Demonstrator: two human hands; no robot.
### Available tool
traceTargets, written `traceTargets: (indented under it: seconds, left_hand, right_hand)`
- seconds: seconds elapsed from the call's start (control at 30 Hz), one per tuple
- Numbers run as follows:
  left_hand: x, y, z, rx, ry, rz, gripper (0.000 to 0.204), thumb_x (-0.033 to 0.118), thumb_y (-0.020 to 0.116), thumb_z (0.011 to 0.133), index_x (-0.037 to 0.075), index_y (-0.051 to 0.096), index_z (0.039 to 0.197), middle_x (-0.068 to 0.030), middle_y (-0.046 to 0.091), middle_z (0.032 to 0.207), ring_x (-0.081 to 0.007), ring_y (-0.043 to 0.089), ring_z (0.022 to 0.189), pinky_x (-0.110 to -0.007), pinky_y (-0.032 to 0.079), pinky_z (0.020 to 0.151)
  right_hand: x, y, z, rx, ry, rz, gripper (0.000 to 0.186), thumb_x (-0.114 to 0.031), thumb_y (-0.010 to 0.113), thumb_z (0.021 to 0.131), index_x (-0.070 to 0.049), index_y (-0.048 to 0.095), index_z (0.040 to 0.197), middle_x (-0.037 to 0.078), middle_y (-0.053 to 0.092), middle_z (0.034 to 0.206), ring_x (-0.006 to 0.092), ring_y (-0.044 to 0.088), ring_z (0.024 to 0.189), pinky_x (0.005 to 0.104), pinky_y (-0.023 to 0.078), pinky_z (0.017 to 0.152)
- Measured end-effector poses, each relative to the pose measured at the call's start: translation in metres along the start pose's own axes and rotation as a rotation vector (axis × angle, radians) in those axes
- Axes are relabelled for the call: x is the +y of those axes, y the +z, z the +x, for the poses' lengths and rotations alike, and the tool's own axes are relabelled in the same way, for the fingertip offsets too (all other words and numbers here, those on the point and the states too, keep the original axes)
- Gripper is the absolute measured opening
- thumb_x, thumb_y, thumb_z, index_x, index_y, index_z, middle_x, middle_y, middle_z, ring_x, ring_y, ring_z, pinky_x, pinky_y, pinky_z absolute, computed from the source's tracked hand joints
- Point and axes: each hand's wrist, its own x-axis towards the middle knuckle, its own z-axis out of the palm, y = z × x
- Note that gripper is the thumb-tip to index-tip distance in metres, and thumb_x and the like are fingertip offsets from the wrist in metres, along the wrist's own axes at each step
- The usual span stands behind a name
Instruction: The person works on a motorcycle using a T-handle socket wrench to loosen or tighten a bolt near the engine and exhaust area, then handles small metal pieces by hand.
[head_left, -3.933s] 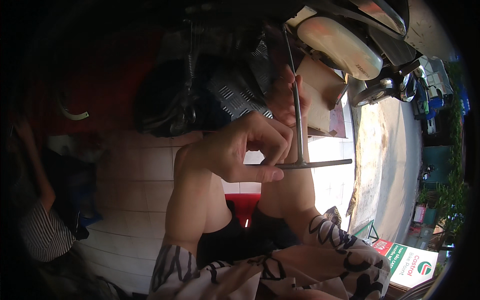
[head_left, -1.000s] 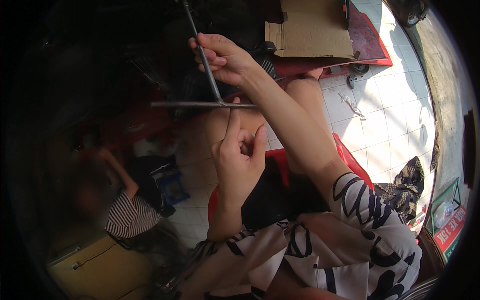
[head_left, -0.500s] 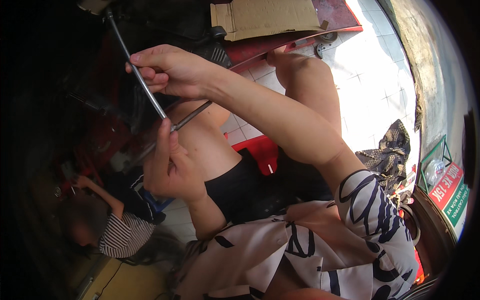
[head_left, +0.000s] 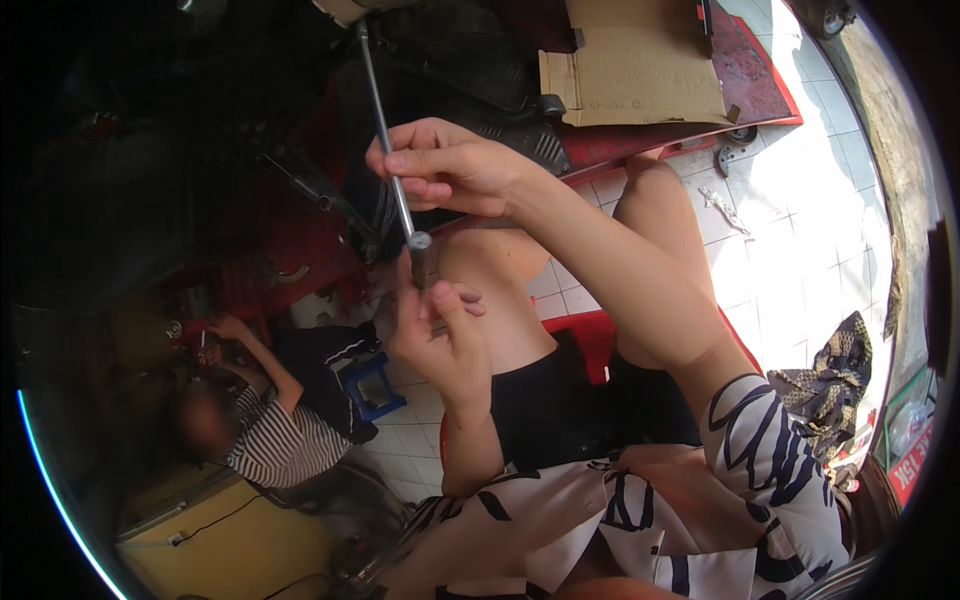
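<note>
Holding a T-handled wrench (head_left: 376,95) by its shaft

Nearest is the person's own black-and-white patterned shirt (head_left: 620,520), then a red stool (head_left: 597,350) showing between the thighs. The hands are apart, one beyond the other along the wrench. The left hand (head_left: 440,335) has its fingers at the crossbar (head_left: 421,243); whether they close on it I cannot tell. Farther up, the right hand (head_left: 445,165) pinches the shaft between thumb and fingers, its forearm crossing in front of the right leg. The crossbar points roughly at the viewer, so it looks short. From it, the wrench's long axis runs away, leaning slightly left, to a pale part (head_left: 340,8) at the top of the view.

Dark machinery crowds around the shaft. Right of it, an open cardboard box (head_left: 640,80) lies on a red platform (head_left: 762,95), close to its near edge. Below that platform's right corner, a dark curved part (head_left: 724,162) is on the tiled floor (head_left: 770,230). Well off to the left, a co-worker in a striped shirt (head_left: 290,442) is beside a blue stool (head_left: 380,408).
</note>
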Motion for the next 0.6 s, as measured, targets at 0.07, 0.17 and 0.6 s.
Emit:
traceTargets:
  seconds: [0.07, 0.17, 0.6]
  left_hand:
    - [0.007, -0.003, -0.008, -0.259, 0.004, 0.021, 0.049, 0.021, 0.049, 0.101, -0.005, 0.04, 0.14, -0.0067, 0.063, 0.066, -0.0065, 0.056, 0.054, -0.018, 0.04, 0.052]
    - [0.028, -0.002, -0.008, -0.268, 0.127, 0.089, 0.058, 0.011, 0.056, 0.094, -0.007, 0.033, 0.144, -0.0025, 0.064, 0.067, -0.0054, 0.055, 0.054, -0.018, 0.04, 0.053]
    - [0.031, -0.001, -0.019, -0.35, 0.003, 0.235, 0.052, 0.008, 0.051, 0.096, -0.005, 0.035, 0.144, 0.0015, 0.049, 0.056, -0.0025, 0.045, 0.051, -0.017, 0.033, 0.049]
  right_hand:
    - [0.005, 0.001, 0.003, 0.014, -0.007, 0.039, 0.019, -0.02, 0.062, 0.094, -0.004, 0.054, 0.087, -0.005, 0.045, 0.057, 0.0008, 0.034, 0.046, 0.0188, 0.023, 0.045]
    - [0.014, -0.002, 0.008, 0.03, -0.017, 0.063, 0.02, -0.021, 0.061, 0.095, -0.004, 0.053, 0.086, -0.005, 0.044, 0.054, 0.001, 0.033, 0.044, 0.0186, 0.023, 0.045]
    - [0.02, -0.004, 0.013, 0.069, -0.119, 0.202, 0.026, -0.024, 0.055, 0.098, -0.001, 0.057, 0.088, -0.005, 0.04, 0.046, 0.0028, 0.029, 0.038, 0.0206, 0.022, 0.041]
